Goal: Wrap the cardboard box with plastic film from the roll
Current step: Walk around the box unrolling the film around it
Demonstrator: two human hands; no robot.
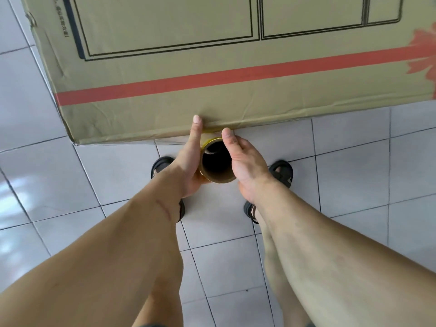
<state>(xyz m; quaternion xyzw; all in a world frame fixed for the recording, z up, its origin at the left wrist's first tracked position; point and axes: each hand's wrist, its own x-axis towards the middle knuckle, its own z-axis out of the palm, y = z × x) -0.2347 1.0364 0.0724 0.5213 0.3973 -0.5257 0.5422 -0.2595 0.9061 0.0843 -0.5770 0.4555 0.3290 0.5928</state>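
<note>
A large cardboard box point(212, 55) with a red stripe and black line drawings stands on the tiled floor ahead of me. The film roll point(218, 179) is a brown cardboard tube seen end-on, upright, close against the box's lower face. My left hand point(188, 159) holds the roll from the left, its thumb pressed on the box near the bottom edge. My right hand point(243, 156) cups the roll from the right, thumb pointing up toward the box. Clear film is hard to make out; the box surface looks faintly wrinkled near the thumbs.
Pale grey floor tiles point(354, 161) with dark grout surround the box. My feet in black sandals point(282, 172) stand just below the roll, one on each side. The box's lower left corner point(75, 140) juts out at the left.
</note>
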